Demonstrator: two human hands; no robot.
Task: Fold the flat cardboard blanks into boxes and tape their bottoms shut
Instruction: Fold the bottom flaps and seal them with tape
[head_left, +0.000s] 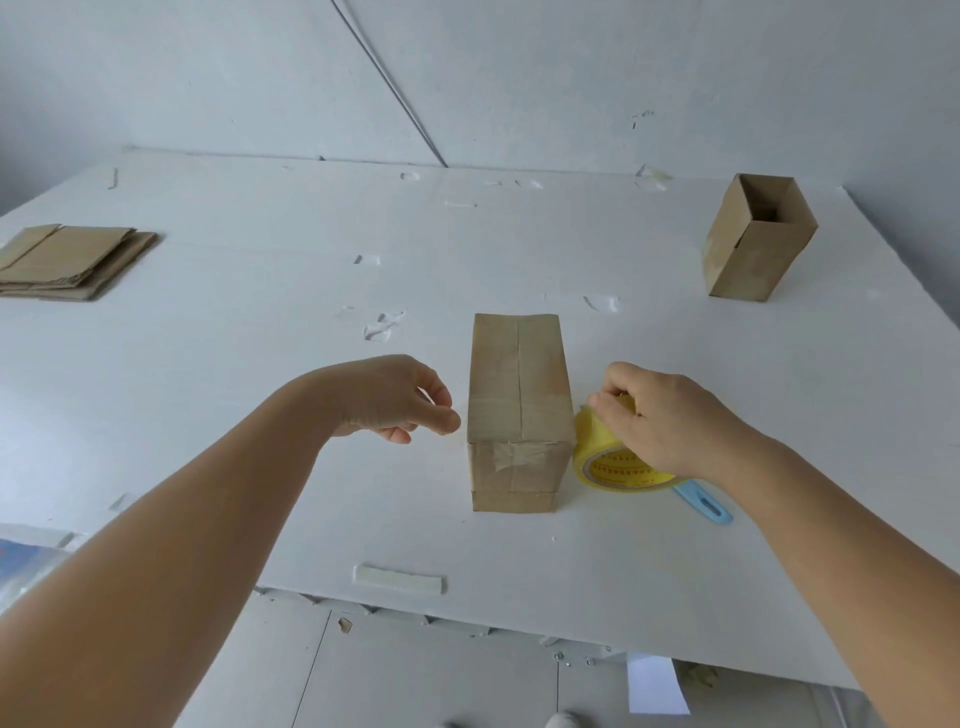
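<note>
Gripping the tape roll (608, 457) in curled right fingers (613, 400) beside the box (514, 410), free its end first; loosely curled, empty left fingers (436, 410) should steady the box wall.

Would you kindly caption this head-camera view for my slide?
Right hand grips yellow tape roll beside upside-down brown cardboard box with taped bottom; left hand hovers empty.

Between our hands a taped box (517, 410) stood on the white bench (260, 364). Our right hand (670, 421) gripped the yellow tape roll (605, 457) touching the box's side; our left hand (395, 397) hovered loosely curled just beside it. Far beyond our left hand lay flat blanks (72, 260).
</note>
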